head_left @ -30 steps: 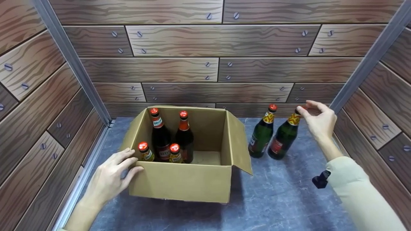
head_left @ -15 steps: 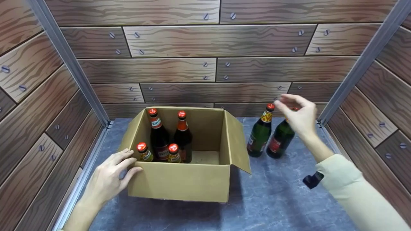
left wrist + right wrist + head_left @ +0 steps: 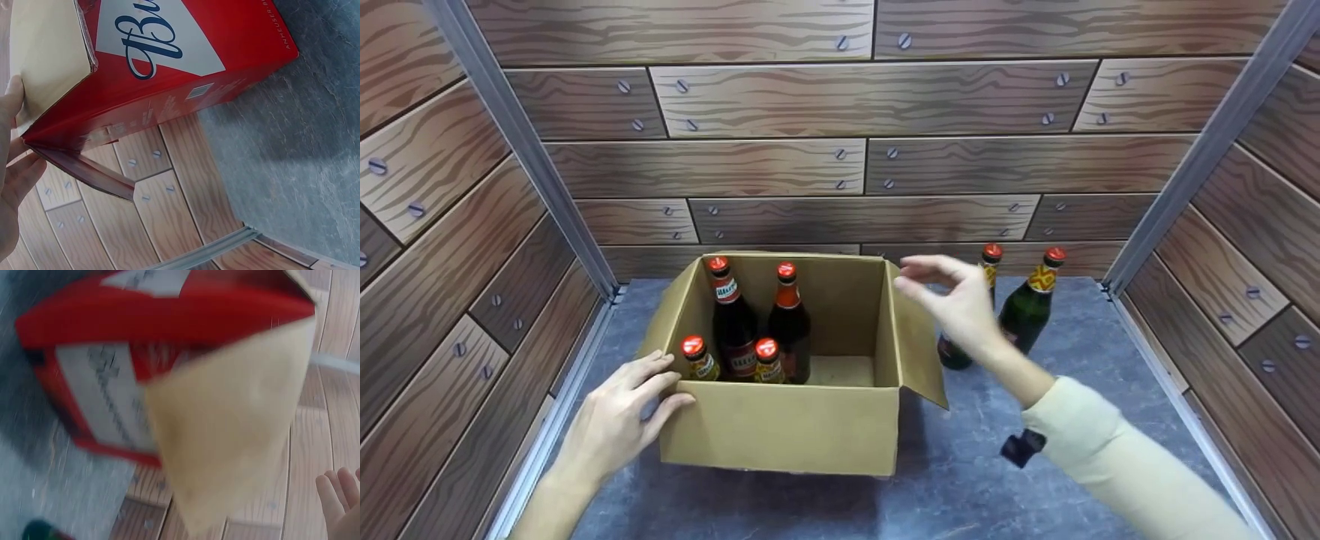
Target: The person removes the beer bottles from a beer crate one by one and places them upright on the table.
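The fingers [image 3: 654, 379] of the left hand [image 3: 615, 420] lie spread and nearly straight against the near left corner of the cardboard box [image 3: 780, 431], thumb toward the front wall, pressing on it without curling round anything. From the left wrist view those fingers [image 3: 14, 174] touch the same corner, where the box's outer side shows red with white lettering.

The right hand [image 3: 956, 300] hovers in the air just beside the box's open right flap [image 3: 919, 345]. Its fingers [image 3: 922, 264] are loosely bent, thumb and forefinger apart, holding nothing. The right wrist view is blurred; only fingertips [image 3: 337, 492] show at its lower right, with the pale flap and red box side in front of them.

The box stands open on the grey tabletop [image 3: 997, 480], toward its left side. Inside, in the left half, stand four bottles with red caps: two tall dark bottles [image 3: 735, 322] at the back and two short bottles [image 3: 701, 360] in front of them, close to the near wall. The right half of the box floor is bare cardboard.

Right of the box, on the tabletop near the back wall, stand two green bottles [image 3: 1027, 311] with red caps, side by side. The nearer-left one is mostly hidden behind the right hand and wrist. A cream sleeve [image 3: 1110, 457] covers the right forearm. Wood-pattern panels [image 3: 847, 150] enclose the tabletop on three sides.
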`<state>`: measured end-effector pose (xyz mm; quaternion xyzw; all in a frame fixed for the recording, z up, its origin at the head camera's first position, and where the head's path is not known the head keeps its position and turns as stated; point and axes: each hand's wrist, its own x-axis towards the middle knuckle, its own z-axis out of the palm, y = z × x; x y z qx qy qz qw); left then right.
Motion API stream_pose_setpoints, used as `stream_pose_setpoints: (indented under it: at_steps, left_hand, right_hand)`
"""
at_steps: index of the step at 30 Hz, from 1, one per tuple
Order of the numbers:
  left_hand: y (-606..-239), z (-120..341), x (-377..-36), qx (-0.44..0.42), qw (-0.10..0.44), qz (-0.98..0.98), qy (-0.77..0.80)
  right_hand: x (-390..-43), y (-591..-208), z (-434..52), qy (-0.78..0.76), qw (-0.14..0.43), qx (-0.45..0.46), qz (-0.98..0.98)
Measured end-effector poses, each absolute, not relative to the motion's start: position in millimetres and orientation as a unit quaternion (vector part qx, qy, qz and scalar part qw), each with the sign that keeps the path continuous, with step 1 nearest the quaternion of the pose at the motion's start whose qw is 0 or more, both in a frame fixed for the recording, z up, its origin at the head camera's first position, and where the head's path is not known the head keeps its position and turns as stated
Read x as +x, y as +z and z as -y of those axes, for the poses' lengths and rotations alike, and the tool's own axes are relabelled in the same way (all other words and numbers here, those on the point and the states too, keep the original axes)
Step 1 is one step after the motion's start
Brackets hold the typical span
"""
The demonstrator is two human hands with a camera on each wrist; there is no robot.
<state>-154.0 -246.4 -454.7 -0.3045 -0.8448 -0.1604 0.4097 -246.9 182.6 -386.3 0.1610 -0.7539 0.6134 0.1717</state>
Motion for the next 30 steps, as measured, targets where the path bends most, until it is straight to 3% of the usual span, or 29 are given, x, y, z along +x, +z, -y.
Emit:
stream_pose_setpoints:
  at_steps: [16, 30]
  left_hand:
    - [-455.1, 245.2, -153.5, -0.303, 0.412, 0.844, -0.161]
    - [-456.3, 245.3, -154.0, -0.301, 0.412, 0.844, -0.167]
  right_hand:
    - [-219.0, -401.0, -95.3, 0.628, 0.029, 0.245, 0.739]
    - [-218.2, -409.2, -67.5, 0.570, -0.043, 0.260, 0.778]
